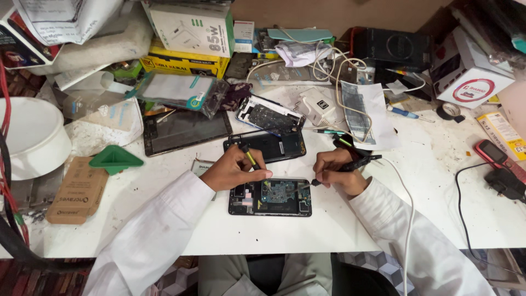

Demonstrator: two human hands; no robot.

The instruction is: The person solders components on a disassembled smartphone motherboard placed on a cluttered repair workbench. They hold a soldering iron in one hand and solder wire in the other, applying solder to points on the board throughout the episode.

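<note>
- Phone (270,197): back off, board w/ blue-green shields exposed, black frame; lies flat on white table (307,230), btw your hands.
- Left hand (233,170): fingers clamped on yellow-black tool (250,158).
- Right hand (338,171): fingers pinching black iron (350,164), tip at board.

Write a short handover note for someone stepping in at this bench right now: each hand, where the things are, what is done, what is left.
Left hand: grips a black-and-yellow screwdriver over the opened black phone.
Right hand: holds a black corded soldering pen, tip at the phone's right side.
Phone lies flat on the white table, back cover off, circuit board exposed.
A second opened phone lies just behind.
Left: the board work in hand; the phone is not closed up.
</note>
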